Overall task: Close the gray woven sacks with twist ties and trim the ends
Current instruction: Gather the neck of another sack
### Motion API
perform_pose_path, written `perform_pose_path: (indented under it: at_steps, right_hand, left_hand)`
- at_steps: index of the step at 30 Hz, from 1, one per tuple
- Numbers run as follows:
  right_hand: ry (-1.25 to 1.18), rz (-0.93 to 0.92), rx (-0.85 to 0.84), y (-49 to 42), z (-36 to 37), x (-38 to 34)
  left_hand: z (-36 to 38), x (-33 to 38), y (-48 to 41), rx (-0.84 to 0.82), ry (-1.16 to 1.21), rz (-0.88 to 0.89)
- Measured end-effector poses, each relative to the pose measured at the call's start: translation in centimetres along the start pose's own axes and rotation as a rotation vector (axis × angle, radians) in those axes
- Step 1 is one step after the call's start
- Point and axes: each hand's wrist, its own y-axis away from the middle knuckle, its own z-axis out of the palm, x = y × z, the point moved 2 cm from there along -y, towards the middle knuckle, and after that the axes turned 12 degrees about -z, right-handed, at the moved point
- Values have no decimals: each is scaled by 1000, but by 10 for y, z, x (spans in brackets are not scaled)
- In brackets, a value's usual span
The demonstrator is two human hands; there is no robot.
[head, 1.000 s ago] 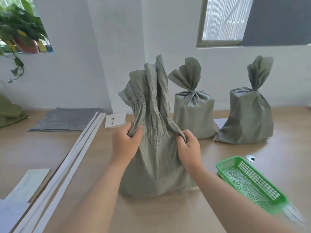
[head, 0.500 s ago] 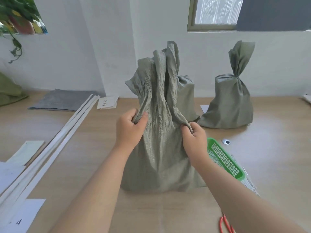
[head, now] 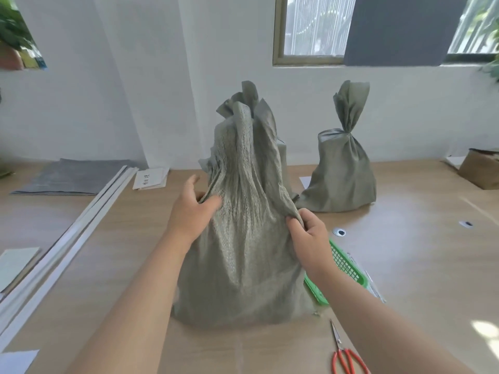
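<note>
A gray woven sack (head: 243, 260) stands upright on the wooden table in front of me, its top loosely gathered. My left hand (head: 193, 211) rests against the sack's left side, fingers spread, thumb on the fabric. My right hand (head: 307, 236) pinches a fold of the sack on its right side. A second sack (head: 343, 174), tied at the neck, stands at the back right. A third sack is mostly hidden behind the front one. A green basket (head: 348, 268) with white twist ties lies right of the sack. Red-handled scissors (head: 344, 354) lie near the front right.
Long white strips (head: 81, 228) run diagonally on the left, with paper sheets (head: 16, 263) beside them. A gray flat sheet (head: 73, 176) and a paper note (head: 149, 179) lie at the back left. A cardboard box (head: 480, 168) sits at the far right.
My left hand has loosened its grip and now lies open against the sack. My head has tilted down, bringing the scissors into view. The right hand keeps its pinch.
</note>
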Motion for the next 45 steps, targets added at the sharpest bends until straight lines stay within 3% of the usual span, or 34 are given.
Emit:
perform_pose_path:
  at_steps: [4,7,13,19,23,29,33,39,45]
  right_hand:
    - [-91,-4,-111,-15,-13,-3]
    - [-144,5,-243,-27,-22,0]
    - [-301,88,-426,-47,-28,1]
    - [-337,128,-475,-63,-13,-10]
    - [-435,163,-516,-66,2,-23]
    - [-553,135,-342,-77,22,-32]
    - [-522,65,-248,-87,23,-34]
    - [-447,22,-257,-90,24,-39]
    - [-575,29,-342,-93,32,-34]
  left_hand:
    - [7,19,-1,-117,-126,-60]
    - [20,32,3,-136,-79,-66]
    - [51,37,14,10,-65,30]
    - [72,38,19,124,-16,141]
    - [84,37,13,30,-72,180]
    - [93,31,-2,-233,51,103]
    - [96,23,-12,-316,-220,121]
    - [97,35,-5,-197,-617,243]
    - [104,34,-1,61,-776,291]
